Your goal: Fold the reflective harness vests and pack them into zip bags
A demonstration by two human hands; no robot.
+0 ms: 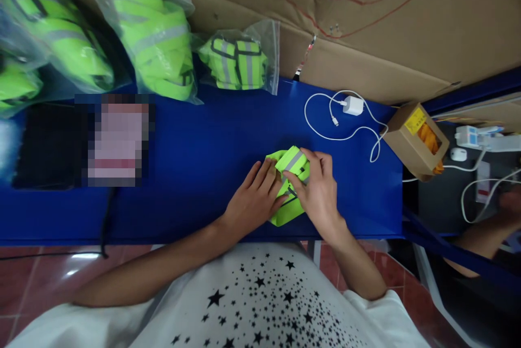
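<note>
A neon yellow-green reflective vest point(286, 213), folded into a small bundle with grey reflective strips and dark trim, lies on the blue table point(220, 136) close to its front edge. My left hand point(253, 194) grips the bundle's left side, its fingers curled over the fabric. On the other side, my right hand point(321, 196) pinches the rolled upper part between thumb and fingers. Both hands partly cover the vest, so its underside and some folds are hidden.
Along the back lie clear bags with similar bright garments, including a small bag point(232, 60) and a larger one point(158, 38). A white charger point(353, 105) with its cable and a cardboard box point(415, 141) are at right. Another person's arm point(480, 239) shows far right.
</note>
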